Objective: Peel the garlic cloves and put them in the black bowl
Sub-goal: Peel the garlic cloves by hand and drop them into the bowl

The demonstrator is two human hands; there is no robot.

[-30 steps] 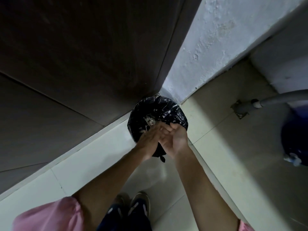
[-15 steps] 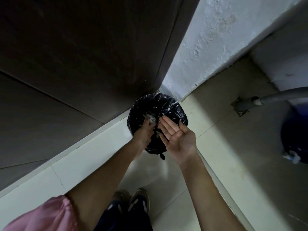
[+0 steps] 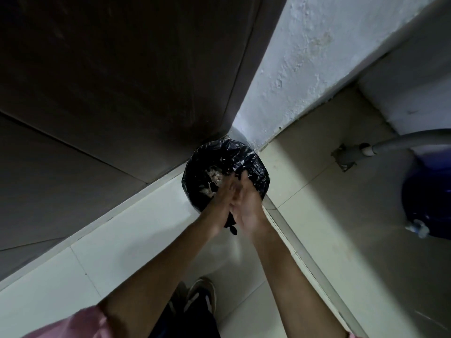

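Note:
A small bin lined with a black plastic bag (image 3: 246, 157) stands on the floor in the corner. Pale garlic skins (image 3: 214, 176) lie inside it. My left hand (image 3: 220, 198) and my right hand (image 3: 246, 203) are pressed together palm to palm over the bin's near rim, fingers straight and blurred. Neither hand holds anything that I can see. No garlic cloves and no black bowl are in view.
A dark wooden door (image 3: 122, 81) fills the left, a white rough wall (image 3: 305, 69) the right. A grey pipe (image 3: 400, 142) and a blue container (image 3: 429, 198) sit at the right. My shoes (image 3: 200, 298) stand on the pale tiled floor (image 3: 341, 240).
Half a second ago my hands were apart, the left reaching into the bin and the right palm up; now they are pressed together over the bin.

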